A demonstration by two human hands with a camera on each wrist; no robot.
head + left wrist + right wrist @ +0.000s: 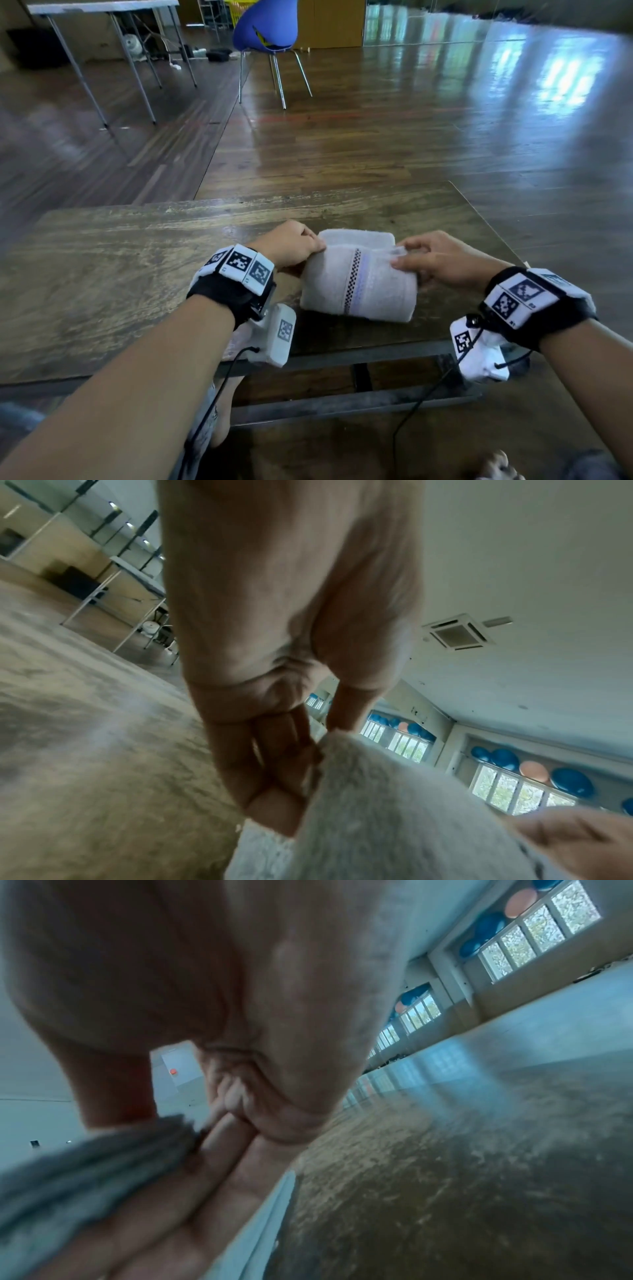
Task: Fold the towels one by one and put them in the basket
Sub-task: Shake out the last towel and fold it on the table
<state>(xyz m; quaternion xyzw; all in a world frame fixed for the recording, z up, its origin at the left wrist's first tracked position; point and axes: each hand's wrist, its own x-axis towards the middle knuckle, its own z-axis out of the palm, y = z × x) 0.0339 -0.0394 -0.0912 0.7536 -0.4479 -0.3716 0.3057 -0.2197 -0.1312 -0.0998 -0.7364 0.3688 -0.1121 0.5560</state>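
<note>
A white towel (359, 284) with a black checked stripe lies folded on the low wooden table (137, 267), its upper layer raised off the layer behind. My left hand (294, 245) pinches the towel's left corner, and in the left wrist view the towel (394, 818) sits between thumb and curled fingers (274, 777). My right hand (435, 257) pinches the right corner. The right wrist view shows the grey-looking towel edge (103, 1164) held under the thumb against the fingers (192, 1204). No basket is in view near the table.
The table's front edge (342, 359) is close to my body, with a metal frame below. A blue chair (267, 31) stands on the wooden floor beyond. A grey folding table (102, 10) is at the far left.
</note>
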